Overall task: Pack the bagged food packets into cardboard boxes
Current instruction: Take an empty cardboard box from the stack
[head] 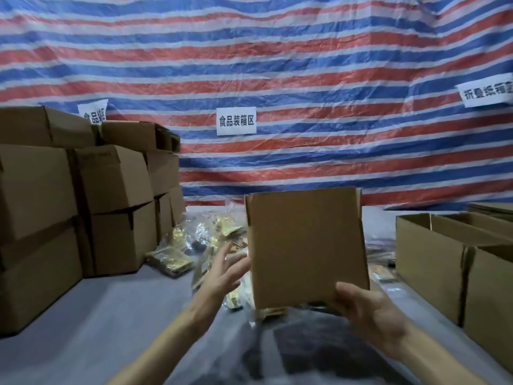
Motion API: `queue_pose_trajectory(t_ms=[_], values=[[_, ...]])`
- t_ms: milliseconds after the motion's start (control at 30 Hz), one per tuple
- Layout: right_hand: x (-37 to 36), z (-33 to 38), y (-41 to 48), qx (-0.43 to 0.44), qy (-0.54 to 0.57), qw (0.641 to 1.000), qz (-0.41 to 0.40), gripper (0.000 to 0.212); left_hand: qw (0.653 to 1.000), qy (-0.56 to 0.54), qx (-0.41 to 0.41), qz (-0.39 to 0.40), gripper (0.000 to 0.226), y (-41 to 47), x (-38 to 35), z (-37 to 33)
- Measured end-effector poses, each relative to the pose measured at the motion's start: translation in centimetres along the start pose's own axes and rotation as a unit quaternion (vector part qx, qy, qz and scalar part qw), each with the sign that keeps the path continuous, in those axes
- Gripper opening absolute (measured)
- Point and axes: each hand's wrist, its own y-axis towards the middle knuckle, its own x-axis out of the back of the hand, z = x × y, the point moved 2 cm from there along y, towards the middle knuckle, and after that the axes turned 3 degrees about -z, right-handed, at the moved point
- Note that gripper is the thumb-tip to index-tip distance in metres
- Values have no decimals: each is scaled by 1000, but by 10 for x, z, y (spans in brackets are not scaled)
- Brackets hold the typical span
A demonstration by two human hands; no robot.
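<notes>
A small brown cardboard box (306, 245) is held up in the middle of the head view, one flat face toward me. My right hand (366, 309) grips its lower right corner, thumb on the front face. My left hand (224, 273) is open with spread fingers just left of the box's lower left edge; whether it touches the box is unclear. Clear bags of gold food packets (200, 243) lie in a heap on the grey surface behind and below the box, partly hidden by it.
Closed cardboard boxes (91, 190) are stacked high on the left. Open boxes (455, 259) stand in a row at the right edge. A striped red, white and blue tarp (277, 79) with paper signs hangs behind. Bare grey floor (105, 315) lies at the front left.
</notes>
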Motion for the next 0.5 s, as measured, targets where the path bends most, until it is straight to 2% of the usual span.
queue_pose_trajectory(t_ms=[67, 100, 133, 200, 267, 333, 400, 467, 500], values=[[8, -16, 0, 2, -61, 998, -1, 76, 999, -29, 11, 37, 116, -2, -11, 21], [10, -23, -1, 9, -108, 994, 8, 90, 998, -45, 14, 37, 108, -4, -15, 32], [11, -26, -2, 19, -128, 992, 16, 95, 998, -55, 9, 24, 100, -6, -18, 41], [11, -27, -3, 19, -92, 994, 47, 80, 998, -64, -25, -14, 81, -9, -14, 53], [14, -21, -5, 7, -55, 996, 67, 64, 996, -59, -48, -40, 72, -10, -8, 58], [22, -15, -1, -4, -52, 999, 3, 66, 995, -49, -62, -67, 71, -11, -2, 59], [32, -12, 9, 24, -113, 986, -120, 55, 995, -14, -78, -65, 71, -12, -1, 58], [39, -5, 19, 76, -233, 938, -245, 21, 996, 11, -81, -38, 73, -12, -1, 58], [45, -4, 25, 81, -296, 909, -282, 12, 996, 22, -78, -22, 75, -13, -3, 59]])
